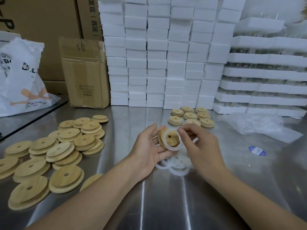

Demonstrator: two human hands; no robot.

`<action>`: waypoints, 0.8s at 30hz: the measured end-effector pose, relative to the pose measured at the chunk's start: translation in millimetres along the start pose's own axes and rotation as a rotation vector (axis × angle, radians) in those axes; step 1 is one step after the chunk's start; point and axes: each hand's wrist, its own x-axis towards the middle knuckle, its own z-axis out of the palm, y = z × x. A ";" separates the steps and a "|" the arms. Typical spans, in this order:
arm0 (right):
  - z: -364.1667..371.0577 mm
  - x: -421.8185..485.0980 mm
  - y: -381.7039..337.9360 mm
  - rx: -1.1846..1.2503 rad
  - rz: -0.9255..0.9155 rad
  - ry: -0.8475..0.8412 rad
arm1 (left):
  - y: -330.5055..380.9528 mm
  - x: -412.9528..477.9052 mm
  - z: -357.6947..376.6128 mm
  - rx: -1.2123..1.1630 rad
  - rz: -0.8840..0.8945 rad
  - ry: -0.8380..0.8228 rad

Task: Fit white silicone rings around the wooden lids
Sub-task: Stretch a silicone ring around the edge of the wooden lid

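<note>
My left hand [148, 146] holds a round wooden lid [172, 140] upright by its edge, fingers curled behind it. A white silicone ring [166, 144] lies around the lid's raised inner step. My right hand [199, 145] pinches the ring's upper right part against the lid. Under both hands lies a small heap of loose white rings [176, 166] on the steel table. A spread of bare wooden lids [54, 151] covers the table's left side. Behind my hands sit several lids with rings on them [191, 116] in neat rows.
Stacks of white foam boxes [157, 52] wall off the back of the steel table [166, 196]. A worn cardboard box [84, 72] and a white printed bag [21, 80] stand at the back left. Crumpled clear plastic [259, 125] and a blue sticker [257, 151] lie at the right.
</note>
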 end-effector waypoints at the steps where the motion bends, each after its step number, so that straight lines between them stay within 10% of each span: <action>1: 0.2 0.7 1.2 0.010 0.008 0.000 | -0.4 0.6 -0.7 0.008 -0.002 -0.017; 24: -1.8 7.1 13.1 0.024 0.061 -0.013 | -3.8 0.6 0.0 0.163 0.045 -0.158</action>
